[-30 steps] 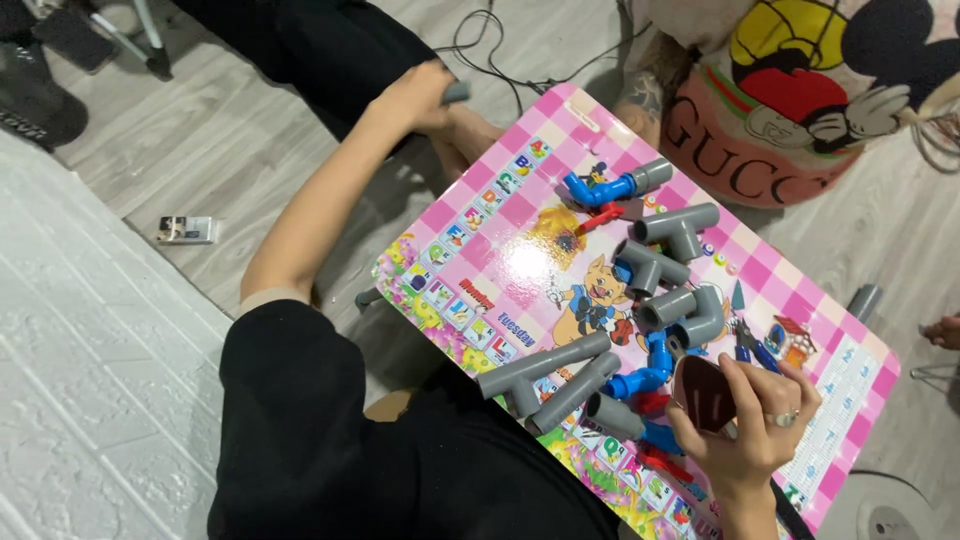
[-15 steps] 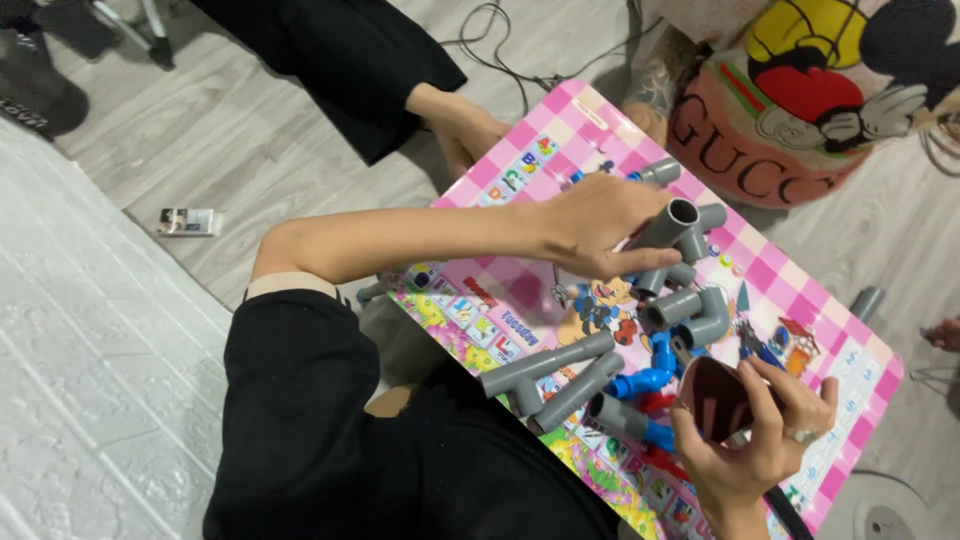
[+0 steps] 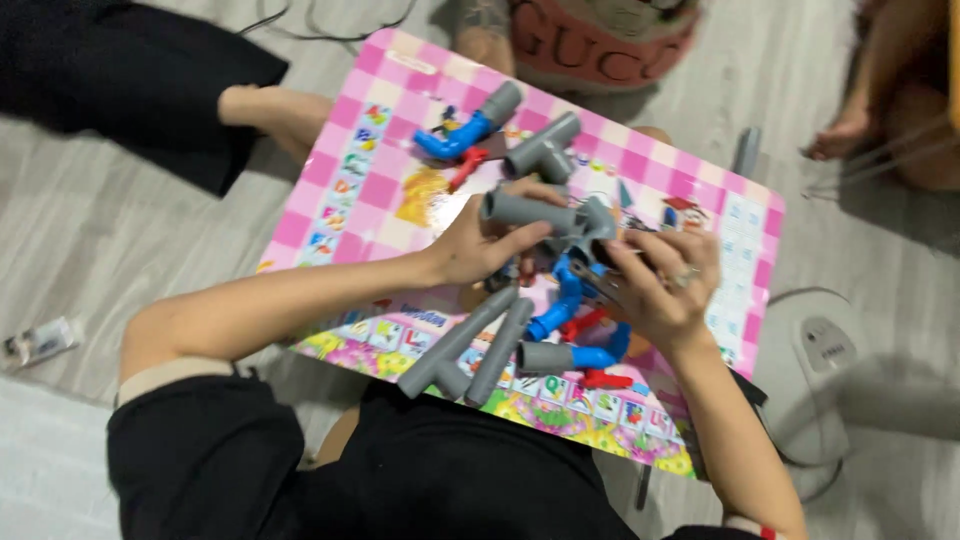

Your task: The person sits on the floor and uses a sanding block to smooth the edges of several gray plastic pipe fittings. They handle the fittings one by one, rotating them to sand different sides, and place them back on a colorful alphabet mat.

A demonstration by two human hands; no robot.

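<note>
The left hand [image 3: 480, 245] has its fingers wrapped around a grey plastic pipe assembly [image 3: 545, 213] held just above the pink chequered counter [image 3: 350, 180], while the right hand [image 3: 655, 285] grips its dark far end. Twisting too hard could, I judge, pop a joint apart. I count two loose grey pipes [image 3: 475, 345], one grey tee [image 3: 540, 148] and three blue elbows
</note>
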